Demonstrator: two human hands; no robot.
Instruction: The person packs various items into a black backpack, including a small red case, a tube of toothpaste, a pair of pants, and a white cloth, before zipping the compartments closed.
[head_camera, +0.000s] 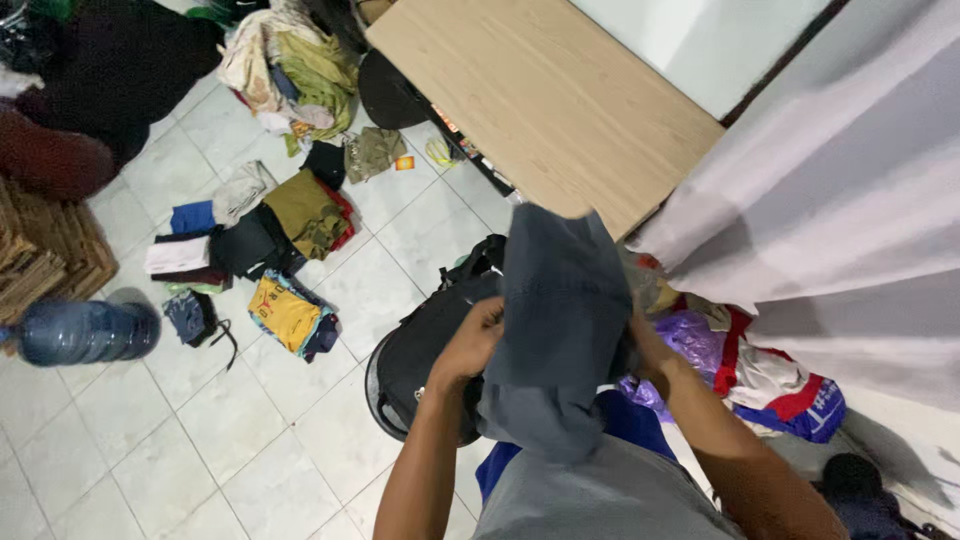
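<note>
Both hands hold up a gray cloth (557, 330) over a black bag (420, 355). The left hand (470, 340) has a closed grip on one edge; the right hand (645, 350) is mostly hidden behind the other edge. The wooden worktop (540, 100) and white curtain (830, 180) stand close. Clothes (290, 215) lie scattered across the tile floor (230, 430), with bare tiles nearer.

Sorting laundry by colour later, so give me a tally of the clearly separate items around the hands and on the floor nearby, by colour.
Grey-blue cloth garment, held by both hands: 1
Black bags: 1
Yellow folded shirt: 1
Blue plastic water bottle: 1
Total: 4
</note>
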